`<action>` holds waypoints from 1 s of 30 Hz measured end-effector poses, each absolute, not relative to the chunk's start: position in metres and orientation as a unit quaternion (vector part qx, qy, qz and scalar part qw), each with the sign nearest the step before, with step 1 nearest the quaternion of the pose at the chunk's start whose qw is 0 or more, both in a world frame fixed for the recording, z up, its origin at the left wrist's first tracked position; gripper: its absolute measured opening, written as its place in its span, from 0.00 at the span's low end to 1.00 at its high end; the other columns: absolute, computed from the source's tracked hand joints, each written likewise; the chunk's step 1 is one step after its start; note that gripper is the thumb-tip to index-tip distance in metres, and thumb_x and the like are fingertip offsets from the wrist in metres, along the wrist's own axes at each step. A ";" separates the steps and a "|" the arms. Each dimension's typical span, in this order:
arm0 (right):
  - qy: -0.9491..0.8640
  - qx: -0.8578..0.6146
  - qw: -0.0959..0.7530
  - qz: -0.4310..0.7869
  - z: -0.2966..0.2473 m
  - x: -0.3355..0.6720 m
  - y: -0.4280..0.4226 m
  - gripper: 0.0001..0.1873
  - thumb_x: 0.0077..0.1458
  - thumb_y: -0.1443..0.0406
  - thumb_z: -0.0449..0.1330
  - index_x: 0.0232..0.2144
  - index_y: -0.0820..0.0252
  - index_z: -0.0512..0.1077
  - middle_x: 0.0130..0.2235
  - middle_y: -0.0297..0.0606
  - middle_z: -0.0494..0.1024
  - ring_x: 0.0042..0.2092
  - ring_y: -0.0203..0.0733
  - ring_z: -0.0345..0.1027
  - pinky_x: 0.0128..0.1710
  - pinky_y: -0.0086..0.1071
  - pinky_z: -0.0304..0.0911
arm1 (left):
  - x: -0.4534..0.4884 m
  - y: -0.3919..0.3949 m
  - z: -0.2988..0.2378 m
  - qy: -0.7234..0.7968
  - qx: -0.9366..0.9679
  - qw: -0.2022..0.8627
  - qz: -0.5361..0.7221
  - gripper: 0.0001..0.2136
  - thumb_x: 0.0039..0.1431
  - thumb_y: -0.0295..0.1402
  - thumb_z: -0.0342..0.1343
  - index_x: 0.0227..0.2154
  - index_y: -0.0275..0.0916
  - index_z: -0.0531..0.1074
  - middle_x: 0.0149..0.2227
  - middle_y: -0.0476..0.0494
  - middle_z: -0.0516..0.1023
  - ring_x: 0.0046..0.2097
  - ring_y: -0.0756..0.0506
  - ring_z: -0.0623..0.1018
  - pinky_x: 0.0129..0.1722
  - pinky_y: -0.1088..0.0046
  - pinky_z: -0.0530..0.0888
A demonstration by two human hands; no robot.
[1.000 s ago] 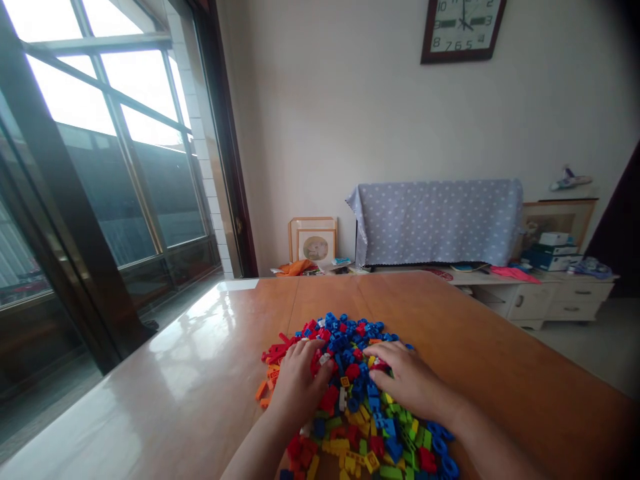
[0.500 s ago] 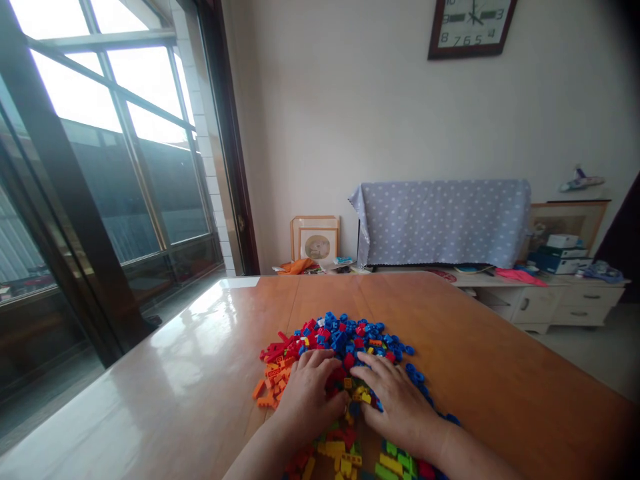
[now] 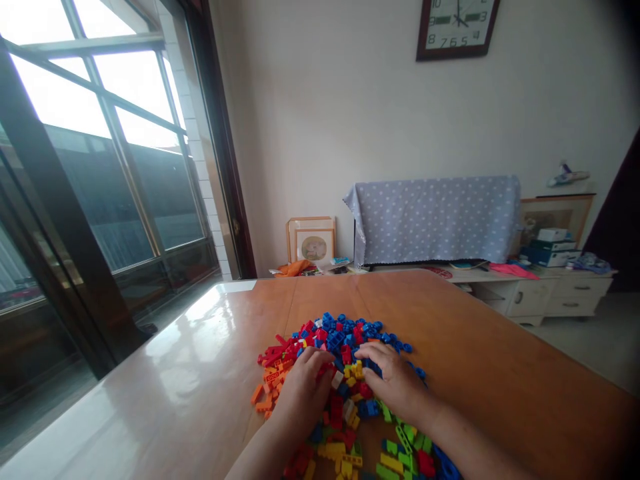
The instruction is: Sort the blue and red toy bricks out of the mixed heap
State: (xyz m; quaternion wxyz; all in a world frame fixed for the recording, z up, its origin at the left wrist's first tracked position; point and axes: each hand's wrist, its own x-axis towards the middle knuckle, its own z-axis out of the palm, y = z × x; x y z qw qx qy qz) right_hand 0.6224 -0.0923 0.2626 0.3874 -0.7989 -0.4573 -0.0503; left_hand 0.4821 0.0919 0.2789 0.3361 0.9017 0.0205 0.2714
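From the head camera, I see my left hand [image 3: 305,392] and right hand [image 3: 396,385] lying palm-down, close together but not touching, on the heap of small red, blue, yellow, green and orange plastic building bricks [image 3: 345,333]. The fingers curl into the bricks, and I cannot tell if either pinches one. By my reading, little is done: the colours lie mixed and nothing looks assembled or set apart.

The heap sits mid-way across the glossy brown wooden table [image 3: 500,373]. Beyond are a tall dark-framed window [image 3: 125,133], a dotted grey-blue cloth [image 3: 435,217], a low white cabinet [image 3: 550,299] and a dark-framed square wall clock [image 3: 457,27].
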 end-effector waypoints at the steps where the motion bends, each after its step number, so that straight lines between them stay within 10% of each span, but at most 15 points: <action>1: -0.455 -0.800 0.389 -0.051 0.263 0.623 -0.095 0.18 0.55 0.70 0.56 0.46 0.51 0.77 0.51 0.37 0.78 0.55 0.47 0.67 0.58 0.40 0.61 | 0.482 0.093 0.278 0.022 0.903 0.334 0.268 0.10 0.67 0.35 0.50 0.43 0.46 0.76 0.45 0.41 0.77 0.48 0.41 0.76 0.49 0.64 0.73; 23: -0.684 -0.651 0.270 -0.187 0.254 0.466 -0.068 0.14 0.58 0.52 0.61 0.45 0.45 0.76 0.52 0.37 0.79 0.56 0.55 0.68 0.57 0.51 0.63 | 0.472 0.152 0.291 0.218 0.618 0.629 0.418 0.22 0.56 0.53 0.58 0.38 0.36 0.76 0.37 0.39 0.82 0.39 0.44 0.79 0.38 0.69 0.72; 30: -0.728 -0.592 0.196 -0.286 0.226 0.460 -0.024 0.12 0.62 0.53 0.58 0.45 0.43 0.76 0.57 0.36 0.75 0.61 0.56 0.62 0.68 0.62 0.35 | 0.471 0.171 0.282 0.258 0.572 0.632 0.454 0.21 0.53 0.52 0.58 0.35 0.37 0.75 0.34 0.40 0.83 0.37 0.43 0.80 0.38 0.68 0.72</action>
